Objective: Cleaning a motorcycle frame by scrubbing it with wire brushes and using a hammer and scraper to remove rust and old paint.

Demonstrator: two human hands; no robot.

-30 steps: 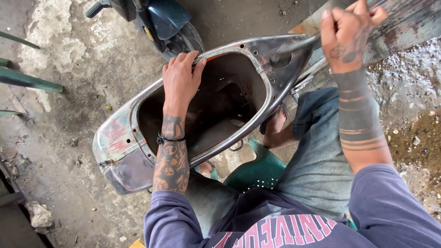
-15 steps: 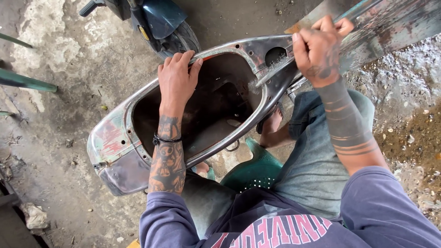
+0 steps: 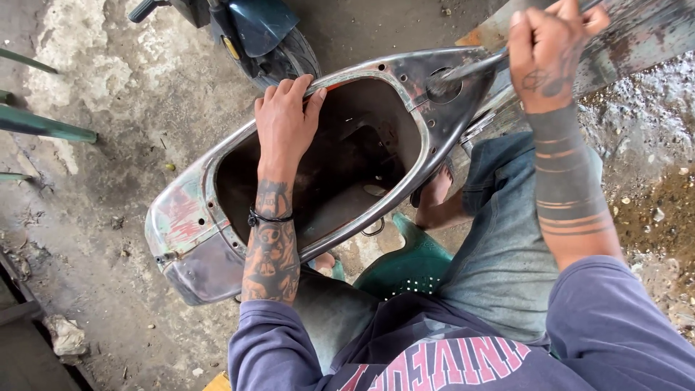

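Note:
A bare-metal scooter body shell (image 3: 190, 224), scraped and patchy with old paint, lies tilted across my lap with its hollow inside facing up. My left hand (image 3: 287, 119) grips its far rim, fingers curled over the edge. My right hand (image 3: 544, 52) is closed around the handle of a thin metal tool (image 3: 463, 70), whose tip rests on the shell's upper end beside a round hole (image 3: 444, 88). I sit on a green plastic stool (image 3: 405, 266), wearing jeans and a purple sweatshirt.
A dark blue scooter's front wheel and fender (image 3: 269, 40) stand just beyond the shell. A worn board or panel (image 3: 637, 36) lies at the top right. Green metal bars (image 3: 43, 127) stick in from the left. The ground is rough, stained concrete with dirt at right.
My right hand dipped down and left along the shell's upper end, then came back up and right with the tool. My left hand has kept its grip on the rim.

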